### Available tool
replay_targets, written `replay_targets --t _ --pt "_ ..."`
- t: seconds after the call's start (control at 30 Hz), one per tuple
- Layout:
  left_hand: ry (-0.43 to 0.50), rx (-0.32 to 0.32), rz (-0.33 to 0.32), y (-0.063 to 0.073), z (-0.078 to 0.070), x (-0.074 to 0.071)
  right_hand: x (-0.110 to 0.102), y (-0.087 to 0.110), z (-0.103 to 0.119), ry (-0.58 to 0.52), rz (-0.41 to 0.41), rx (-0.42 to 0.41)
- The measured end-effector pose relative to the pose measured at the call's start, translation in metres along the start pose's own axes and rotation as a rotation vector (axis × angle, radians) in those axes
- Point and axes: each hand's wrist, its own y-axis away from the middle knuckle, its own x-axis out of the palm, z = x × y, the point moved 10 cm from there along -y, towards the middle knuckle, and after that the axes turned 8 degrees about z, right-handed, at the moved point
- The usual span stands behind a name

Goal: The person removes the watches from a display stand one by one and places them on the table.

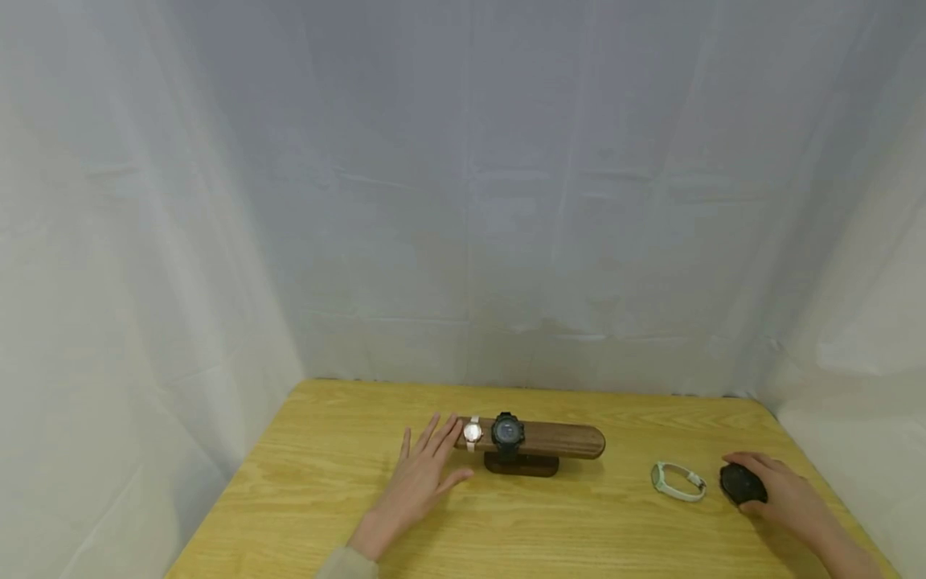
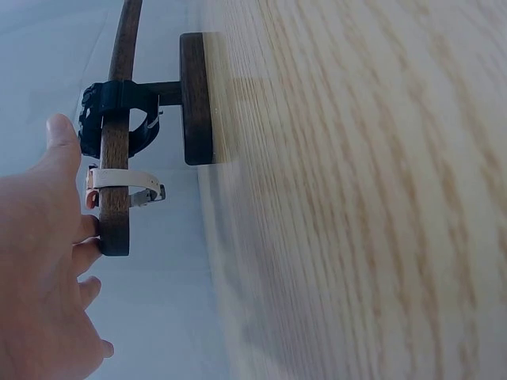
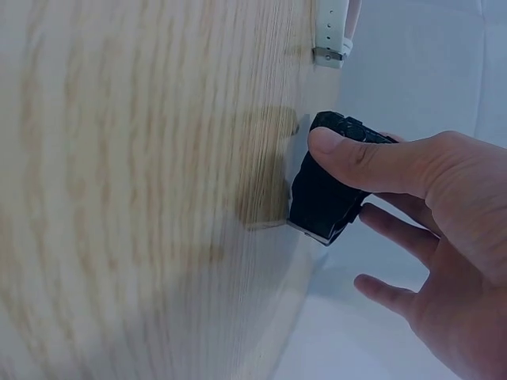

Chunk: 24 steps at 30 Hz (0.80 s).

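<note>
My left hand [image 1: 415,480] has its fingers spread straight, with fingertips right at the left end of a dark wooden watch stand [image 1: 564,440]. A watch with a pale strap [image 1: 472,433] and a chunky black watch [image 1: 508,433] sit side by side around the stand's bar. In the left wrist view both straps [image 2: 119,177] loop around the bar. At the right, my right hand [image 1: 788,498] pinches another black watch [image 3: 329,186] between thumb and fingers, close over the table. A pale green watch [image 1: 678,482] lies on its side just left of that hand.
The light wooden table [image 1: 304,482] ends at a back edge behind the stand. White cloth [image 1: 463,201] hangs behind it and along both sides. The stand's bar rests on a low dark base [image 2: 196,99].
</note>
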Motion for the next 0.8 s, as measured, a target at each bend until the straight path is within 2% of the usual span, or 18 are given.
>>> replay_targets --t 0.53,0.8 --pt "-0.004 -0.016 0.025 0.0 0.003 0.0039 0.0062 -0.0017 -0.0053 0.005 0.04 0.034" --pt "-0.012 -0.01 0.014 -0.0006 0.0025 0.0033 0.0074 -0.0014 -0.0083 -0.033 0.069 0.055"
